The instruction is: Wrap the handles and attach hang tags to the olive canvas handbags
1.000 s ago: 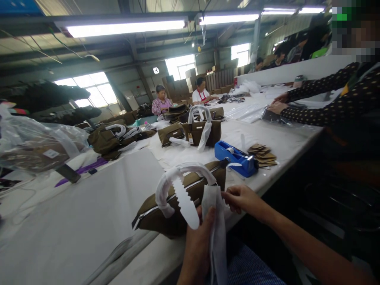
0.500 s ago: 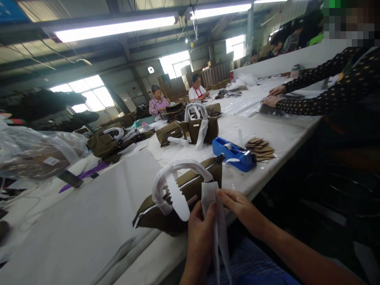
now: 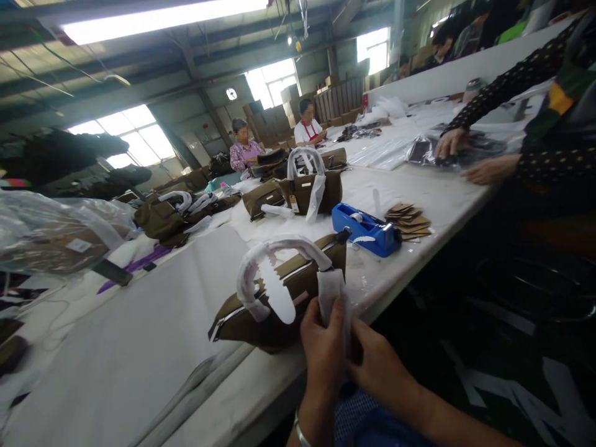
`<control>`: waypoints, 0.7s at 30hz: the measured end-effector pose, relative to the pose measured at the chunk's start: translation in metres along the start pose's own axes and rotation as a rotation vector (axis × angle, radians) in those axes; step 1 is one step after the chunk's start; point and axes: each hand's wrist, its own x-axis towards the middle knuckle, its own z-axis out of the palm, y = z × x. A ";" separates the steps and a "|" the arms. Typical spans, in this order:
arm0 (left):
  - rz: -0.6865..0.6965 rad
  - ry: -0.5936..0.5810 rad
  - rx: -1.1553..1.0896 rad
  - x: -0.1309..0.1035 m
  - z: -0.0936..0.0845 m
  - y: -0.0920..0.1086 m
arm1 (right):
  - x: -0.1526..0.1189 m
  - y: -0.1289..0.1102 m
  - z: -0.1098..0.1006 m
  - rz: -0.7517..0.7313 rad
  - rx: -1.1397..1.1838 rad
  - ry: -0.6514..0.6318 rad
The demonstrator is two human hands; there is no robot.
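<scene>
An olive-brown handbag point(image 3: 270, 332) sits at the lower centre of the frame, its long top rising from left to right. A silver zip point(image 3: 298, 268) runs along it. White wrapping covers the arched handle point(image 3: 248, 270); a serrated white strip hangs beside it. A pale flat band point(image 3: 328, 287) drops from the handle's right end, its lower part hidden.
</scene>
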 end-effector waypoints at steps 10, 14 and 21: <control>0.051 0.083 0.178 0.002 0.003 -0.004 | -0.023 -0.012 -0.013 -0.029 0.147 -0.154; -0.004 -0.038 0.069 0.002 -0.005 0.003 | -0.014 -0.006 -0.014 0.034 0.130 -0.101; -0.139 -0.131 -0.134 -0.029 -0.047 -0.015 | -0.005 -0.006 -0.020 0.054 0.218 -0.168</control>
